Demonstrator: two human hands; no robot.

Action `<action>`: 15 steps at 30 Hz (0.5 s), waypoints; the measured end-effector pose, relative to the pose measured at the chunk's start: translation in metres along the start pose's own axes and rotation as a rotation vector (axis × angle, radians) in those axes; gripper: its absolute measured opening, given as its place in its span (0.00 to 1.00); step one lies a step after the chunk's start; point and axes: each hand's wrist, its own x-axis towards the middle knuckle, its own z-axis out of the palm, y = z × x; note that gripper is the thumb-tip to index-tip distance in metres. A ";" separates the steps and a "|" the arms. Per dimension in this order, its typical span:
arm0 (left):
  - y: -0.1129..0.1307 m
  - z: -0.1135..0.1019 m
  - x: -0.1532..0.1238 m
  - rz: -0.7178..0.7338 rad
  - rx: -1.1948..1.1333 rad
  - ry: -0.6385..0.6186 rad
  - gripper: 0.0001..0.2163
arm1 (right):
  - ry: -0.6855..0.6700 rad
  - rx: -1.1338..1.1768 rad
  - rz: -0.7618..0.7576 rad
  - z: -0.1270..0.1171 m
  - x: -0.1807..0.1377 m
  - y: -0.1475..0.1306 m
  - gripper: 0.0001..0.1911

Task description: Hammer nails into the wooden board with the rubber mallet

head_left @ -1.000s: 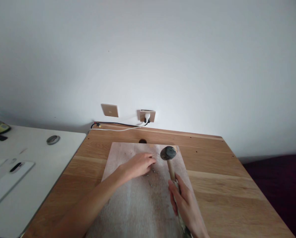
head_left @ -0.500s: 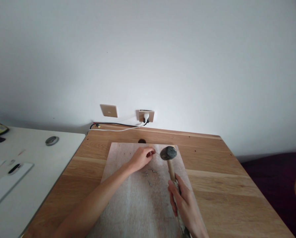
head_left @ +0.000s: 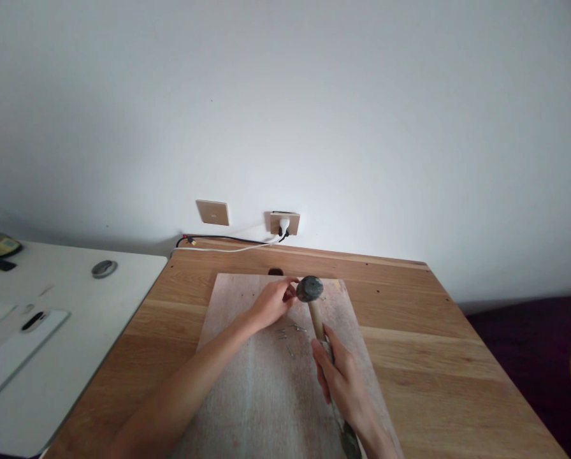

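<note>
Head view, looking down over both bare forearms: a pale, thin plywood board (head_left: pixel 266 382) with a faintly mottled face lies flat on an oak-grain wooden desk (head_left: pixel 433 363). The right hand (head_left: pixel 340 376) is wrapped tight round the lower part of a hammer (head_left: pixel 314 306), whose round wooden handle runs up and away from the person to a dull, dark grey metal head with a rounded face. That head hangs over the far part of the board, just beside the fingertips of the left hand (head_left: pixel 271 303). The left hand is pinched closed, thumb against fingers, apparently on a small nail; the nail itself is too small to make out clearly. A few loose nails (head_left: pixel 290 331), thin and grey, lie scattered on the board between the two hands. At the back edge of the desk a black cable (head_left: pixel 228 240) and a white one run toward a wall socket (head_left: pixel 284 223) with a white plug in it; a blank beige plate sits beside it. To the left stands a smooth white table (head_left: pixel 65 331).
</note>
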 end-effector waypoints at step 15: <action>0.044 -0.012 -0.035 0.419 0.687 -0.303 0.14 | 0.043 0.053 -0.003 0.000 -0.002 0.008 0.42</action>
